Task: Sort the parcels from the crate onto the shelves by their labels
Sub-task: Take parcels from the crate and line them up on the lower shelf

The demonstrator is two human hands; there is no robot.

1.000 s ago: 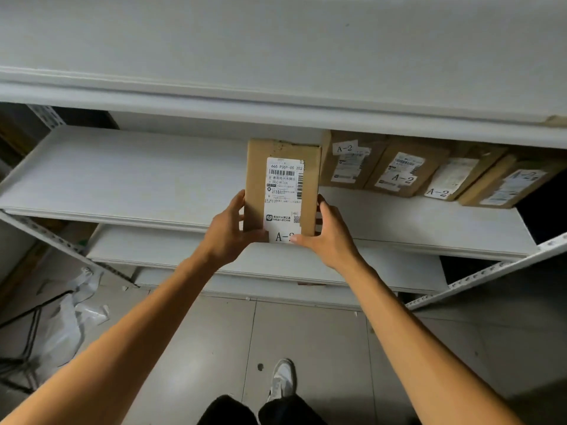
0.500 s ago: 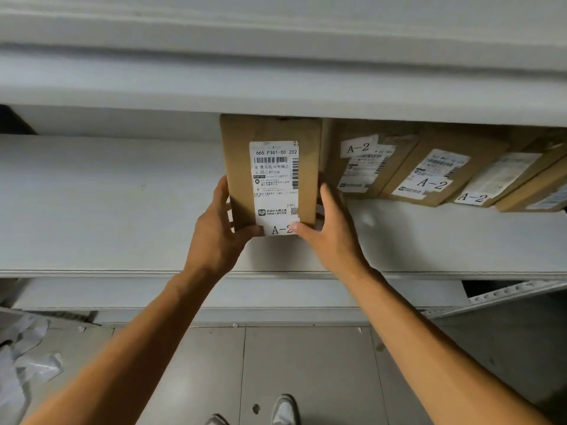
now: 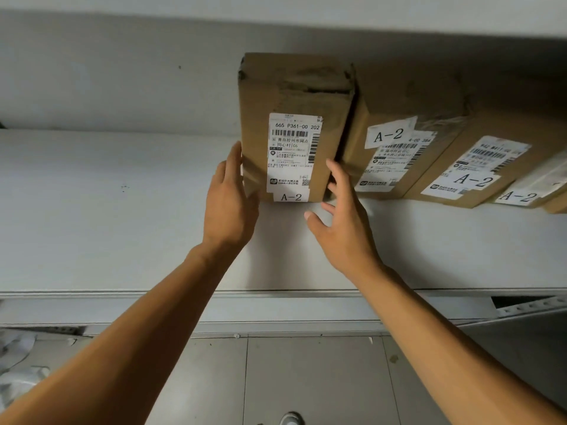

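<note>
Head view: left hand point(image 3: 230, 207) flat against rectangular cardboard parcel point(image 3: 294, 118), seemingly touching; right hand point(image 3: 340, 228) released, fingers spread.

Counted on the white shelf point(image 3: 122, 216): four cardboard parcels in a row, plus the corner of a fifth at the right edge point(image 3: 557, 205). From the left: first parcel point(image 3: 294, 96), second parcel point(image 3: 395, 102), third parcel point(image 3: 491, 139), fourth parcel point(image 3: 552, 176). Four "A-2" tags readable, one per parcel: point(image 3: 291, 196), point(image 3: 388, 135), point(image 3: 474, 180), point(image 3: 518, 196). Three barcode shipping labels plainly seen; the fourth parcel's too cut off to tell. Two bare hands: left hand point(image 3: 228, 207), right hand point(image 3: 343, 228). One shoe tip point(image 3: 290, 418) on the tiled floor point(image 3: 306, 378).
</note>
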